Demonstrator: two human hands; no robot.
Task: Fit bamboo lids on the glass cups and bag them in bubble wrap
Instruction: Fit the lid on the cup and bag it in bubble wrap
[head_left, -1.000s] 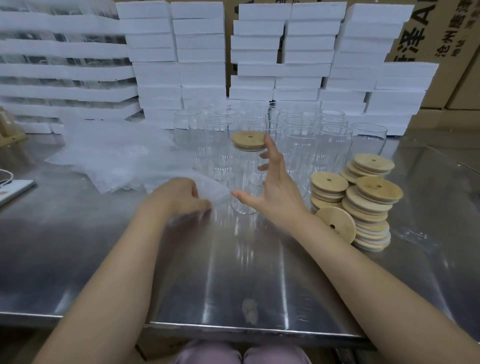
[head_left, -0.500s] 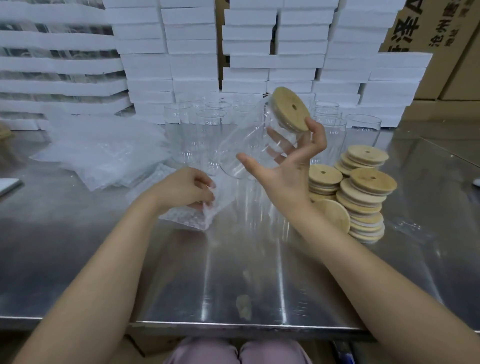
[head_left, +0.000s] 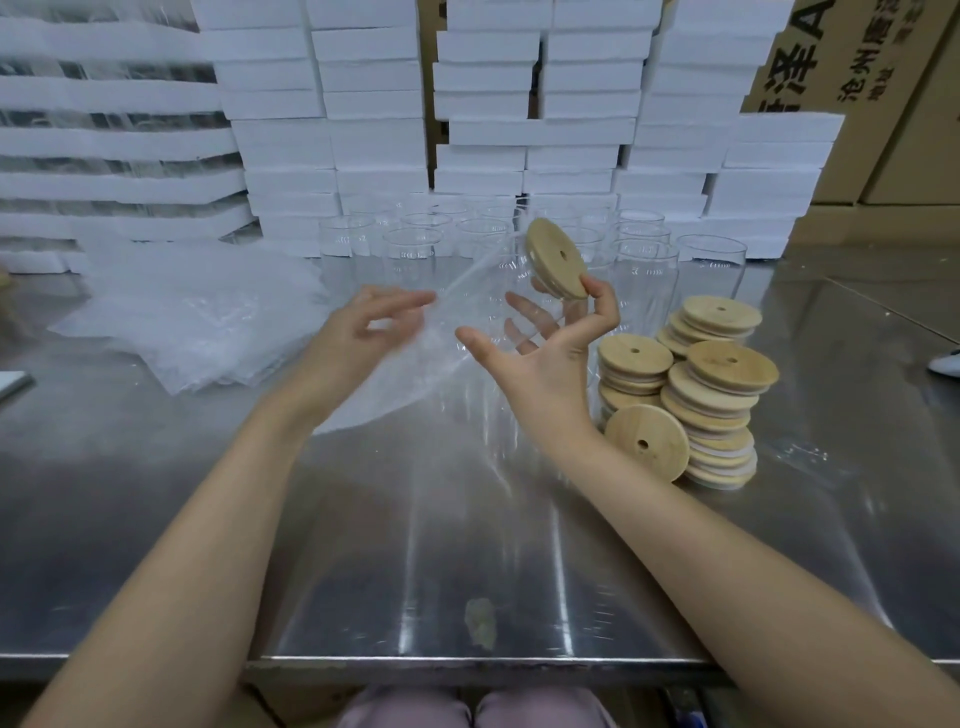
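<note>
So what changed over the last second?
Right hand lifted the lidded glass cup off the table and tilted it, bamboo lid up-right. Left hand raised the bubble wrap bag from the table to the cup's base. Lid stacks, empty cups, bag pile unchanged.

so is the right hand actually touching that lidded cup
Touching. The head view shows the right hand wrapped round the tilted glass cup, fingers seen through the glass, forefinger hooked on the bamboo lid.

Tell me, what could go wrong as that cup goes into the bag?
The cup lies tilted in the right hand, loosely held, so it might slip onto the table. The left hand pinches the bag; its mouth could snag the cup. The forearm lies close to the lid stacks and may topple them.
</note>
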